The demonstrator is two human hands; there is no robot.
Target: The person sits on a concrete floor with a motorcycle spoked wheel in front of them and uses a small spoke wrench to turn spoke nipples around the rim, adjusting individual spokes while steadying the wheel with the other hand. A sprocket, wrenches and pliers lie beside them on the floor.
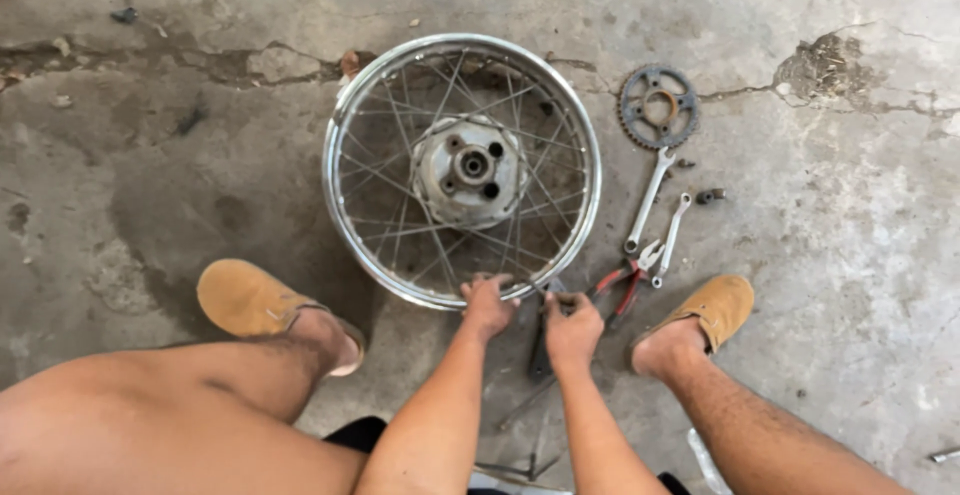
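A chromed steel spoked wheel rim [350, 105] with a dull grey hub is lying flat on the cracked, stained concrete floor [150, 155]. The left hand [487, 305] is gripping its near edge, fingers curled over the metal. The right hand [572, 327] is closing around a dark slender tool [540, 355], beside red-handled pliers [622, 285].

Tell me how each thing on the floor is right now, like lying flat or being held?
spoked wheel: lying flat on the concrete floor.
left hand: gripping the wheel's near rim.
right hand: closed on a small tool, hard to tell which.
sprocket: flat, off the wheel.
two wrenches: lying loose, untouched.
red-handled pliers: on the floor, handles apart.
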